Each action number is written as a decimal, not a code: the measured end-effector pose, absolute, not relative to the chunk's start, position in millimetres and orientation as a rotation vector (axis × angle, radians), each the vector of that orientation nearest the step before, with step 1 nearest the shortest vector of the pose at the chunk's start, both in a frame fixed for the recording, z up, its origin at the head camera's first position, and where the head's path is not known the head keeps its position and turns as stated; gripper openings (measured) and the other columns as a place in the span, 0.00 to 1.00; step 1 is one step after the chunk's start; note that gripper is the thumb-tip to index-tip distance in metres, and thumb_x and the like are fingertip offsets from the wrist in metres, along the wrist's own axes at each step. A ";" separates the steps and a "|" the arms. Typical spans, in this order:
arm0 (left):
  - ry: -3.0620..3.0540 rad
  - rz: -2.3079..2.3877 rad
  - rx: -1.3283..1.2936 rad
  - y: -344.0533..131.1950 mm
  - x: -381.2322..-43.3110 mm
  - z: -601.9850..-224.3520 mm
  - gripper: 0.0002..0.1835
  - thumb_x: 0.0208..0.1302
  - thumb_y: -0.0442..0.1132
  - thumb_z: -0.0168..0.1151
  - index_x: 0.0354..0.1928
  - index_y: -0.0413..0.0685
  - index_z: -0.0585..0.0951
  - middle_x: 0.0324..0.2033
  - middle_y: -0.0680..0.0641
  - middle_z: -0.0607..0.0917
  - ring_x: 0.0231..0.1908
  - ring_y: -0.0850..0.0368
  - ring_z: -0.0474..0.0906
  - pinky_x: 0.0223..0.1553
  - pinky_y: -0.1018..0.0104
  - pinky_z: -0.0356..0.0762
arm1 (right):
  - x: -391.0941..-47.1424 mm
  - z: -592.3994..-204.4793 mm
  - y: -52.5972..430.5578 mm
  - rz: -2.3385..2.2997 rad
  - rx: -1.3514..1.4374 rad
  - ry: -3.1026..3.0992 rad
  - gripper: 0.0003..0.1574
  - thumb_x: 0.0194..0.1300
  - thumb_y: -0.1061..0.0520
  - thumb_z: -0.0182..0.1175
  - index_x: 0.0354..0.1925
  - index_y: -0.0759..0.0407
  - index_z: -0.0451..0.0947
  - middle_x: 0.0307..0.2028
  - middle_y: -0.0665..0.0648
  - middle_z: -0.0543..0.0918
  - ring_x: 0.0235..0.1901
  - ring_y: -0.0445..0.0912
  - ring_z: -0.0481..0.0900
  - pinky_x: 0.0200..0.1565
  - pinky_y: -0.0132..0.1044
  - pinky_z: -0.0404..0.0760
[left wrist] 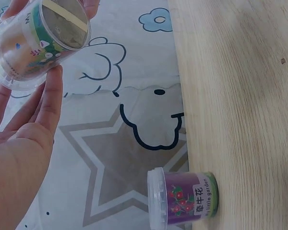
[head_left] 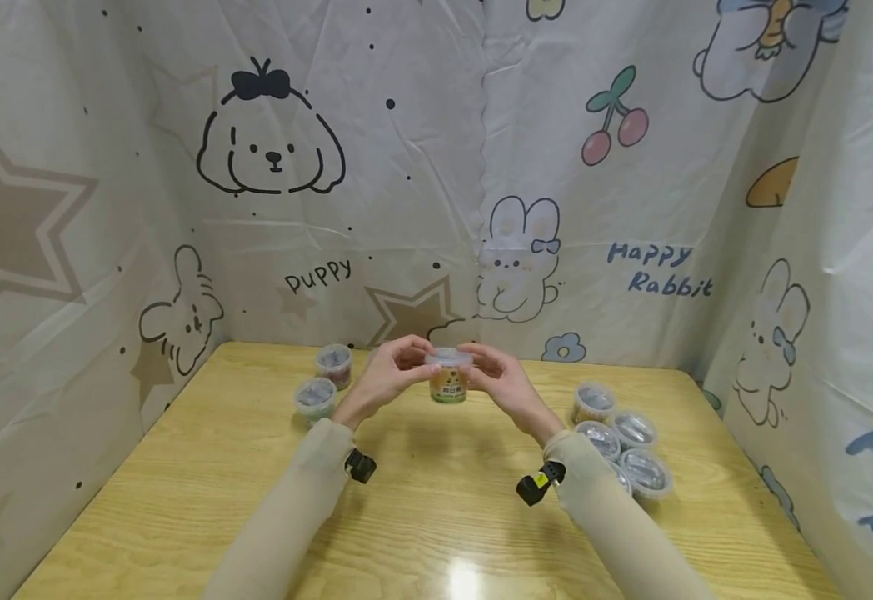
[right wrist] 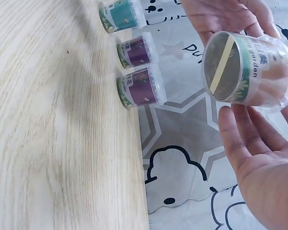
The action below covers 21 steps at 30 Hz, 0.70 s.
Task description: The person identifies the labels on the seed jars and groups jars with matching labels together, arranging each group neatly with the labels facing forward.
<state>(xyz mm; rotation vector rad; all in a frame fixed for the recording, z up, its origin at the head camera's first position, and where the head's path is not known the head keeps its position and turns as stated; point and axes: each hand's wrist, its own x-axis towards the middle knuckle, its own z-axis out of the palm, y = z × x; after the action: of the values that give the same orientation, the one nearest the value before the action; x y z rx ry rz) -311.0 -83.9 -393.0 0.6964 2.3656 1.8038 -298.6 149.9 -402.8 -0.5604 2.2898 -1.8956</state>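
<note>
Both hands hold up a small clear-lidded plastic cup with an orange and green printed label, above the far middle of the table. My left hand grips its left side, with the thumb at the front. On the opposite side, my right hand grips it near the lid. The left wrist view shows the cup tilted, its clear base towards the camera. Through that base in the right wrist view, a pale flat strip shows against dark grey-brown contents.
Lidded cups stand at the table's left, including a teal cup and two purple cups. Several more lidded cups cluster by the right forearm. A printed curtain hangs behind the wooden table.
</note>
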 end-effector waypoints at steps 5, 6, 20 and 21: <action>2.360 1.809 0.697 -81.2 -298.0 -378.8 0.16 0.67 0.39 0.64 0.53 0.41 0.77 0.52 0.37 0.83 0.52 0.47 0.81 0.54 0.52 0.79 | -297.8 -403.7 149.7 -1.945 -0.576 2.302 0.24 0.70 0.49 0.60 0.59 0.57 0.72 0.58 0.66 0.78 0.58 0.57 0.78 0.56 0.48 0.79; 2.365 1.811 0.697 -80.9 -298.1 -379.3 0.16 0.66 0.40 0.65 0.53 0.42 0.78 0.52 0.38 0.83 0.52 0.47 0.81 0.54 0.52 0.79 | -297.5 -403.8 149.2 -1.950 -0.573 2.315 0.24 0.70 0.49 0.60 0.59 0.58 0.73 0.57 0.66 0.79 0.57 0.57 0.79 0.56 0.48 0.80; 2.441 1.733 0.747 -95.2 -308.5 -387.3 0.17 0.60 0.47 0.71 0.48 0.47 0.82 0.45 0.44 0.86 0.45 0.50 0.83 0.48 0.58 0.81 | -293.5 -401.9 135.6 -1.896 -0.546 2.451 0.19 0.66 0.51 0.66 0.52 0.57 0.78 0.52 0.63 0.83 0.53 0.55 0.81 0.51 0.48 0.82; 2.443 1.727 0.741 -96.9 -308.9 -386.5 0.17 0.60 0.47 0.71 0.48 0.48 0.82 0.45 0.45 0.86 0.45 0.50 0.83 0.47 0.58 0.81 | -293.5 -401.3 134.7 -1.889 -0.549 2.453 0.19 0.65 0.50 0.66 0.52 0.56 0.78 0.52 0.63 0.83 0.53 0.55 0.81 0.51 0.48 0.82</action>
<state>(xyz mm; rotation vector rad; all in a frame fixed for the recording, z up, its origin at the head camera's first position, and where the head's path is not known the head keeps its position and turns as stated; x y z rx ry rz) -308.9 -96.9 -386.5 0.7405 2.4430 1.7267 -293.5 134.7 -401.3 -0.5493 2.4532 -1.8888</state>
